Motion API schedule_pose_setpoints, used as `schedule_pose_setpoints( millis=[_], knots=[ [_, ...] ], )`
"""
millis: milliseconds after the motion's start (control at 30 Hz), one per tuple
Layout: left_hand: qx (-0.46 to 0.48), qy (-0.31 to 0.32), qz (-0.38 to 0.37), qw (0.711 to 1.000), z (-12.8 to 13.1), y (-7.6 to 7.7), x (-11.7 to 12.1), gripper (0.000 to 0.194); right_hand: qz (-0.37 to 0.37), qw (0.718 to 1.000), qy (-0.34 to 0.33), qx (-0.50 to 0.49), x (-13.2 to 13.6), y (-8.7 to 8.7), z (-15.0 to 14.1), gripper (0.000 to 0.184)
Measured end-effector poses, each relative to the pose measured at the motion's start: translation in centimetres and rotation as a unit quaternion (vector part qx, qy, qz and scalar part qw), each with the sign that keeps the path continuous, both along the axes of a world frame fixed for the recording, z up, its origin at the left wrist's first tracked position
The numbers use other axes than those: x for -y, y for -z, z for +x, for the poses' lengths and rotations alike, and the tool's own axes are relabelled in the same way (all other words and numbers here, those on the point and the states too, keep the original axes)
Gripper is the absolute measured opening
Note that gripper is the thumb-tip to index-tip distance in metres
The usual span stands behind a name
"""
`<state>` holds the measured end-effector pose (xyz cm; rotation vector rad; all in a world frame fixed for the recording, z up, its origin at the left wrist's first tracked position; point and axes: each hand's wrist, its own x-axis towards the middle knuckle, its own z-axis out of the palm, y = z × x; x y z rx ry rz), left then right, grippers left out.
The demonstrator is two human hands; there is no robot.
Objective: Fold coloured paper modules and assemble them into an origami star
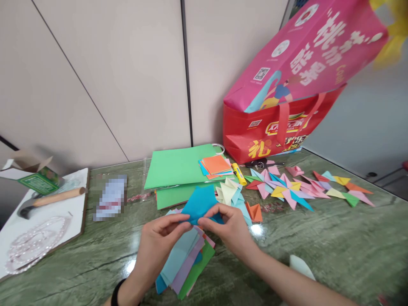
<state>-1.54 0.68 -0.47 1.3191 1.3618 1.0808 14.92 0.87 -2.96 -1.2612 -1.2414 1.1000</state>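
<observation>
A blue sheet of origami paper (200, 202), partly folded, is held up between my two hands above the table. My left hand (161, 236) pinches its lower left edge between thumb and fingers. On the other side, my right hand (231, 227) grips the lower right part with thumb and forefinger. Beneath them lies a fanned pile of coloured paper sheets (188, 259) in light blue, lilac and green. Just past my right hand sit cream folded pieces (227, 191) and an orange folded piece (254, 211).
Folded paper stars (283, 187) spread to the right, near a yellow glue stick (239, 174). Green sheets (178, 165) carry small orange squares (216, 165). Red and pink bags (255, 140) stand behind. At left, a white board (75, 208) holds a hammer (54, 199), beads (35, 244) and a box (40, 180).
</observation>
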Motion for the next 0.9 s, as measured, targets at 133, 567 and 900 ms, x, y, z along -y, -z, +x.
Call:
schedule_pose_setpoints(
  millis=[133, 567, 900],
  knots=[
    [0.026, 0.001, -0.035, 0.999, 0.02, -0.02, 0.02, 0.016, 0.002, 1.000, 0.011, 0.013, 0.10, -0.05, 0.02, 0.018],
    [0.123, -0.013, -0.064, 0.990, -0.02, 0.28, 0.00, 0.013, 0.008, 1.000, 0.004, -0.011, 0.29, -0.11, -0.13, 0.022],
    [0.141, -0.011, -0.067, 0.988, 0.18, 0.23, 0.16, 0.013, -0.011, 0.999, 0.012, -0.029, 0.56, -0.36, -0.42, 0.025]
  ],
)
